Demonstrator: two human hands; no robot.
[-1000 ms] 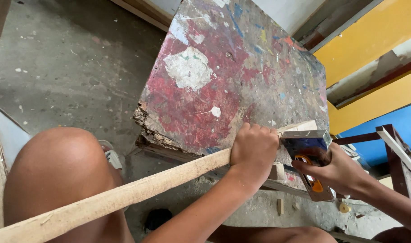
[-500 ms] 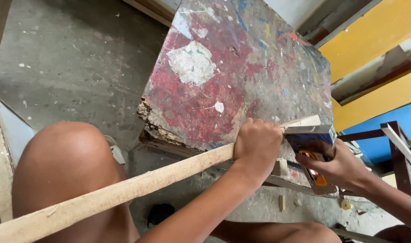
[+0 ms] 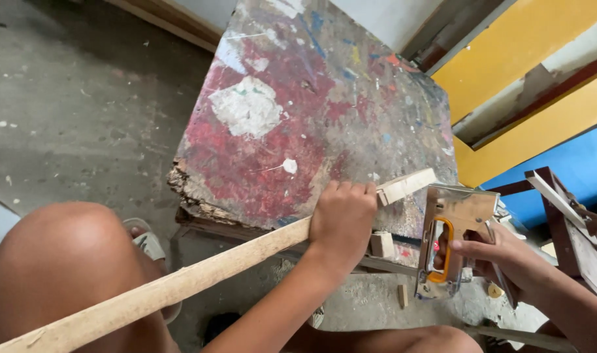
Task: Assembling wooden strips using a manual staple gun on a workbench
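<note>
Grey concrete floor (image 3: 70, 98) lay all around, and on it stood our old bench (image 3: 324, 111), its top covered in red, white and blue paint spots. Yellow and blue boards (image 3: 540, 85) leaned behind it.

Our left hand (image 3: 343, 219) had a tight grip around a long wooden stick (image 3: 181, 287). The stick's far end poked out past our fingers and rested on the near edge of the bench. Our right hand (image 3: 501, 258) had its grip closed on a metal staple gun (image 3: 452, 238) with an orange handle. The gun stood upright just beside the stick's end, not touching it.

We think we were at the lining-up step. The gun's nose likely needed to sit flat on the wood, with the stick held steady, before any squeeze.
</note>
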